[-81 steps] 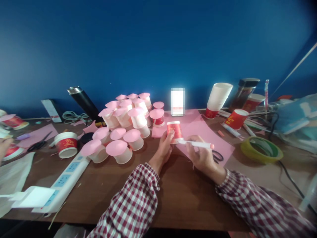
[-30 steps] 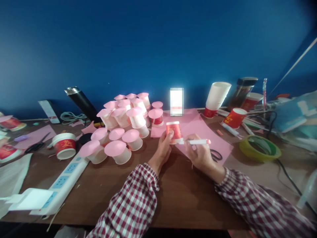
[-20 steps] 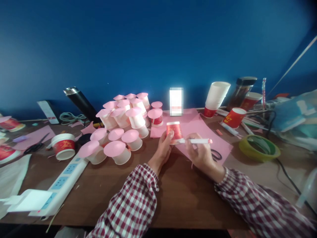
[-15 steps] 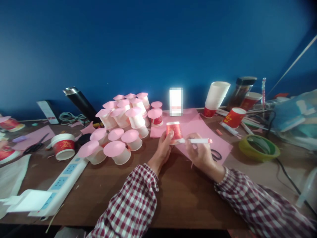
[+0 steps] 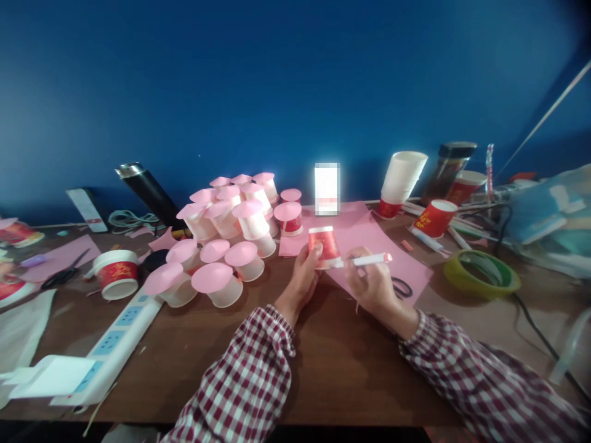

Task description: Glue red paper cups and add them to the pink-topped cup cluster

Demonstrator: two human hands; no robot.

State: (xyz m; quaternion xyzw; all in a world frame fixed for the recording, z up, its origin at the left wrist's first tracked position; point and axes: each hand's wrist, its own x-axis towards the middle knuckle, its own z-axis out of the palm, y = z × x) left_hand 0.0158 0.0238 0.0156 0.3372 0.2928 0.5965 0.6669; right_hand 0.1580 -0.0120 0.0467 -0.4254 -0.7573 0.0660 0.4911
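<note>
Here, left hand (image 5: pixel 302 280) steadies upturned cup (image 5: pixel 324 246) (red-banded); right hand (image 5: pixel 369 284) pens (image 5: pixel 367 260) it.

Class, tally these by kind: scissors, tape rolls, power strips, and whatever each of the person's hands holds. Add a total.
Scissors: 2
Tape roll: 1
Power strip: 1
Cup, in the left hand: 1
Pen, in the right hand: 1
Total: 6
</note>
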